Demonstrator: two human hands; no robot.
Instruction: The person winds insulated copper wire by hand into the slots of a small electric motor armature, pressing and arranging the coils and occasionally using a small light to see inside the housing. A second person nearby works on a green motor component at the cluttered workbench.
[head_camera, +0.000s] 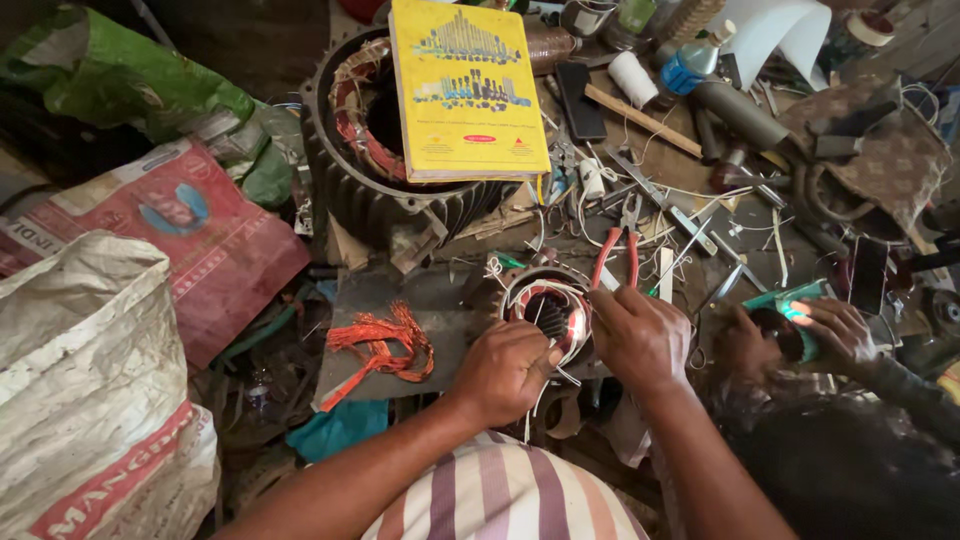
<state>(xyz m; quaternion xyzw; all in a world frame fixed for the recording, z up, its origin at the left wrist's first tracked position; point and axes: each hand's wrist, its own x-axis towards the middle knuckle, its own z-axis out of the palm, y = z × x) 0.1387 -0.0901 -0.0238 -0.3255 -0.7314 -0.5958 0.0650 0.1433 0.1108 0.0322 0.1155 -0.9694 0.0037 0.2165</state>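
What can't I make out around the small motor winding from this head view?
- Fingertips of the left hand and right hand: curled onto the small winding, so the grip is hidden.
- Winding's near side: covered by both hands.
- Large motor housing: its inside is mostly covered by the yellow book.
- Another person's hands: the green thing held is blurred.

From my remote feed: two bare forearms come up from the bottom edge, no sleeves visible on either, no watch, no rings, no gloves that I can see. Left hand (503, 368) and right hand (640, 338) both uncovered, knuckles and fingers plain, nails short as far as I can tell. Wrists bare too, no bands or straps. Shirt (500, 490) at frame bottom: wide vertical stripes, cream/white w/ dull purple and a pale orange-pink band between, soft cloth, slightly creased. Nothing else of the body in shot.
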